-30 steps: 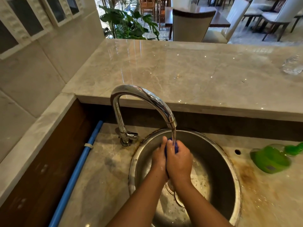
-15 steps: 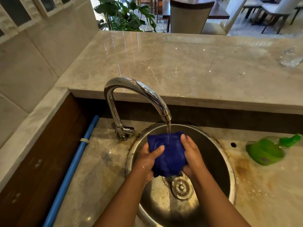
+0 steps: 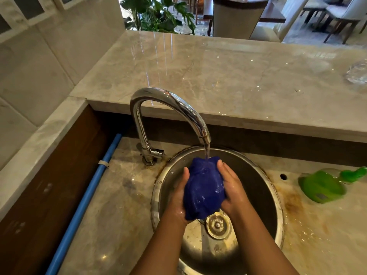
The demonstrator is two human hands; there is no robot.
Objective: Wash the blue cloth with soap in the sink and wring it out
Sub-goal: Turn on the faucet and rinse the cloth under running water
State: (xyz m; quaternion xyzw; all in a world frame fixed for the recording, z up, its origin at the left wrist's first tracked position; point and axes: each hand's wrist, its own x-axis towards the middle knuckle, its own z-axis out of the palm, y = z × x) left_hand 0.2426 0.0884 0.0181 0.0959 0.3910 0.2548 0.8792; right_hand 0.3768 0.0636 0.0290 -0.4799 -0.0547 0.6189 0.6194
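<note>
Head view: left hand (image 3: 177, 197) and right hand (image 3: 233, 187) clasp blue cloth (image 3: 203, 191) under running tap (image 3: 168, 100); label on green bottle (image 3: 321, 185) unreadable.

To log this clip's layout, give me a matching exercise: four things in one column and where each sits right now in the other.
Things:
1. blue cloth
2. green bottle
3. blue pipe
4. drain strainer

Places:
A. lying on the counter, right of the sink
B. held between left hand and right hand under the faucet stream
C. at the sink's bottom
D. along the counter's left edge

Pairs: 1-B, 2-A, 3-D, 4-C
</note>
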